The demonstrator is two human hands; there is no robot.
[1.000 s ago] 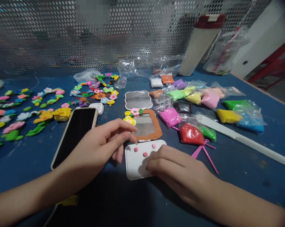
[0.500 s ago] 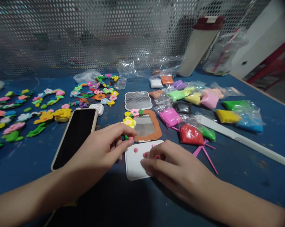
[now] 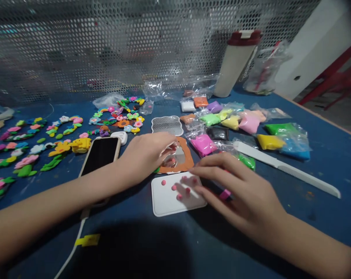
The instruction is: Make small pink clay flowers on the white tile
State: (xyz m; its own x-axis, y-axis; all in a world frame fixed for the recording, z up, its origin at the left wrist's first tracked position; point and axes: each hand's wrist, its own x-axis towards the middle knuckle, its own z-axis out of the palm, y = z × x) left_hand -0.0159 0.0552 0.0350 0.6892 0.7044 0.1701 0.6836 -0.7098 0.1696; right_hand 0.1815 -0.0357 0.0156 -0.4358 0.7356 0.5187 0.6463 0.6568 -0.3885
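Left hand (image 3: 143, 157) over the mirror (image 3: 180, 158), right hand (image 3: 245, 190) by the board (image 3: 169, 207)

The left hand curls over the left part of the mirror, its fingertips bent in above the glass; whether it pinches anything cannot be told, as the hand's back hides the grip; a brown rim (image 3: 188, 155) of clay shows along the mirror's right and lower edges. The mirror lies just beyond the white board; small pink balls (image 3: 163, 182) sit scattered on the board, some in shadow. The right hand hangs at the board's right side, fingers spread, thumb apart from the forefinger, nothing seen pinched between them; a bit of pink plastic (image 3: 225, 194) shows past its fingers.

A phone (image 3: 104, 153) lies left of the mirror, partly behind the left forearm, with a white cable (image 3: 72, 254) near it; clay flowers (image 3: 60, 148) spread across the table's (image 3: 134, 244) left side; bags of coloured clay (image 3: 203, 145) lie to the right, beside a white comb (image 3: 282, 167); a red-lidded bottle (image 3: 233, 66) stands behind them; a mesh screen (image 3: 105, 46) rises at the back.
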